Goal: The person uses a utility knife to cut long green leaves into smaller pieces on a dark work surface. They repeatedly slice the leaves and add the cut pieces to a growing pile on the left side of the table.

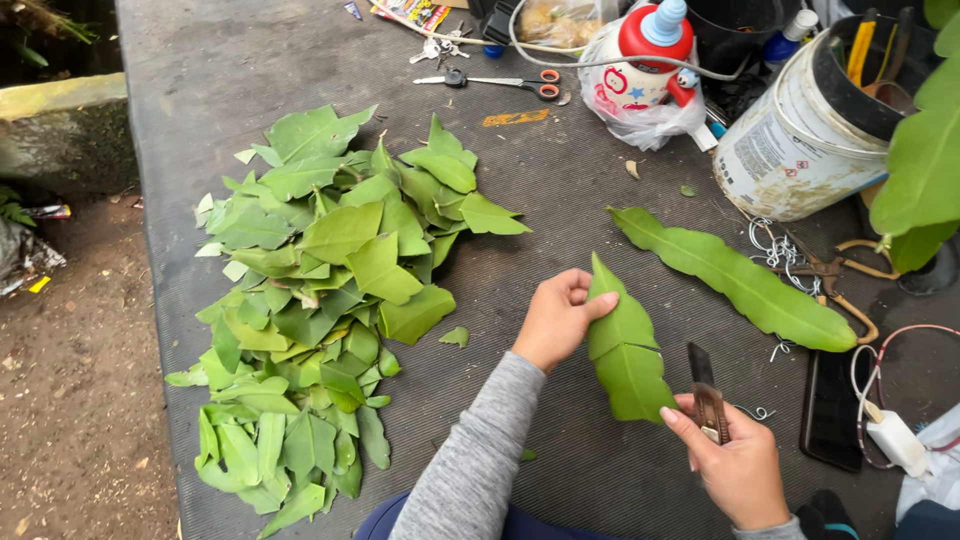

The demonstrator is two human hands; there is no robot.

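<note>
Leaf piece (pixel 625 345), green and pointed, stands upright above the dark table (pixel 560 200), pinched along its left edge by the left hand (pixel 556 318), while the right hand (pixel 738 462) grips a small knife (pixel 705 390) just beside its lower right edge. At the table's far right, a white bucket (pixel 800 140) holds what seem to be tool handles, and a clear bag (pixel 640 100) wraps a red-and-white bottle (pixel 650 45). Cut leaves (pixel 320 300) are heaped well to the left; a long whole leaf (pixel 740 280) lies right.
</note>
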